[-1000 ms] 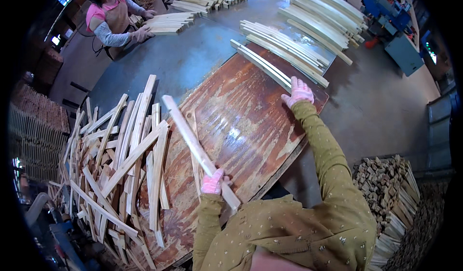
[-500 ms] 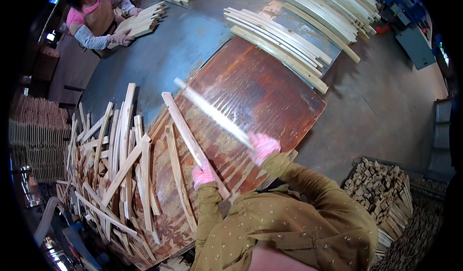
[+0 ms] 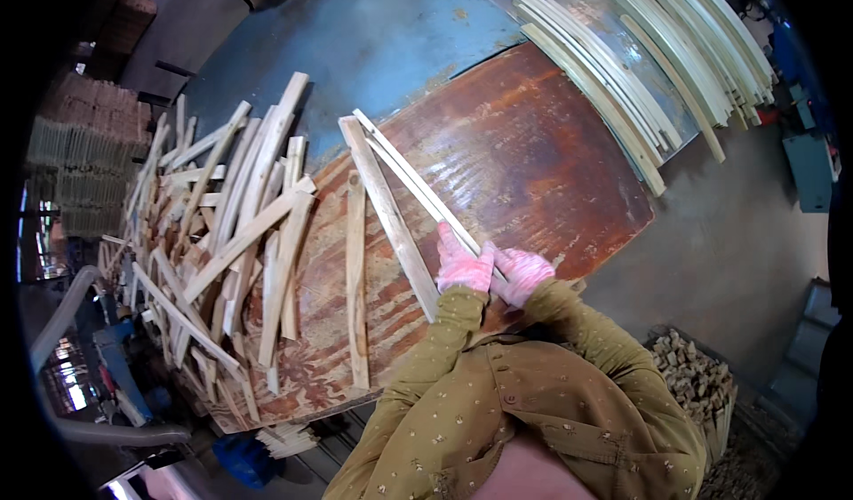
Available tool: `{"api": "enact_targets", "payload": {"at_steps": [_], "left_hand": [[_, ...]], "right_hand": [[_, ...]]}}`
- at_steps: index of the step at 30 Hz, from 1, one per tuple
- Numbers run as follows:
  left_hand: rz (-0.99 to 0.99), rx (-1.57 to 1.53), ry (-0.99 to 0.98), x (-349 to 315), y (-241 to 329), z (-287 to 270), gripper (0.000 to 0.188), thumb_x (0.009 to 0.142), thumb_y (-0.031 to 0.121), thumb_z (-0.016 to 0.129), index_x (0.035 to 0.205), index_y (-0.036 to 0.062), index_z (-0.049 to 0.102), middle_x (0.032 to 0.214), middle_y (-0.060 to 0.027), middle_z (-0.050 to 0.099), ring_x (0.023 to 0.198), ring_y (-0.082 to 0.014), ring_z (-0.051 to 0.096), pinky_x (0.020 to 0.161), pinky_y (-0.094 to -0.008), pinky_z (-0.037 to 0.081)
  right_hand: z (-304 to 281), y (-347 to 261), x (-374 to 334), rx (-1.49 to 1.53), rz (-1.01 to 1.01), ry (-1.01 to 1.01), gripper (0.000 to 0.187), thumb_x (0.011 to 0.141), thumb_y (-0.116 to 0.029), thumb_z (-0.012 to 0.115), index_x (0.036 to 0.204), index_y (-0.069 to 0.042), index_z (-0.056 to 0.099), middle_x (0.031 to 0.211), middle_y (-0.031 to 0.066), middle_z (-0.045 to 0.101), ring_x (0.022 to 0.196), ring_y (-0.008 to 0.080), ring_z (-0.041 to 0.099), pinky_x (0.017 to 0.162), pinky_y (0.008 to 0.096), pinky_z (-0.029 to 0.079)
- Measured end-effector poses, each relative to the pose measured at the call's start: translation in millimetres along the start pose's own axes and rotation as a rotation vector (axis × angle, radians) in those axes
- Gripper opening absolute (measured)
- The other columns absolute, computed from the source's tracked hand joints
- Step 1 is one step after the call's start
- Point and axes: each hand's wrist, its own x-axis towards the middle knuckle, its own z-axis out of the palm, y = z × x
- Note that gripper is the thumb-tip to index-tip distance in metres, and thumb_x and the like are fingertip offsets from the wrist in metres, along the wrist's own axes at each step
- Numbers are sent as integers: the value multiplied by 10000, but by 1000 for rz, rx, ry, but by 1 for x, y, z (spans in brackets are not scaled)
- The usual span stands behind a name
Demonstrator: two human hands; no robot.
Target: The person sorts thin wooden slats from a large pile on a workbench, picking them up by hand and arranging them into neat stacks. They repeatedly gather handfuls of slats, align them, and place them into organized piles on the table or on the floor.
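My left hand [image 3: 464, 260] and my right hand [image 3: 522, 276], both in pink-and-white gloves, meet at the near end of narrow pale wooden strips [image 3: 410, 176]. Two thin lengths seem to lie side by side, though they may be two faces of one piece. My right hand is closed round the end, and my left grips just beyond it, index finger stretched along the wood. Left of them, a wider wooden slat [image 3: 388, 216] lies on the worn red-brown board [image 3: 533, 144], its near end beside my left wrist. Another slat [image 3: 356, 278] lies farther left.
A jumbled heap of wooden strips [image 3: 222, 224] covers the board's left end. Sorted strips [image 3: 595, 82] lie in a row at the far right, with more rows [image 3: 693, 47] beyond. A blue table surface [image 3: 355, 38] adjoins the far side. A crate of offcuts [image 3: 689, 376] stands at lower right.
My left hand has let go of the wider slat and moved right to the strips in my right hand. The view has shifted, and the co-worker is mostly out of it.
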Motion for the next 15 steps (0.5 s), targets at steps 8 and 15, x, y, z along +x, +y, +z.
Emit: {"api": "enact_targets", "payload": {"at_steps": [8,15], "left_hand": [[355,420,616,15,-22,52,854,769,265,689,1452,-16,260,1348,-302,425,1066,-406,578,911,-480,493],[125,-815,-380,9,124,160,638,899,252,652,1413,18,356,1147,-143,579,996,-203,580,828,-336,511]], "right_hand": [[-139,224,-33,-242,738,339,984,746,-550,698,1462,-22,277,1465,218,366,1339,356,371,1102,416,306],[-141,307,-32,100,562,168,861,802,-558,645,1441,-84,318,1157,214,612,1030,363,613,898,415,492]]}}
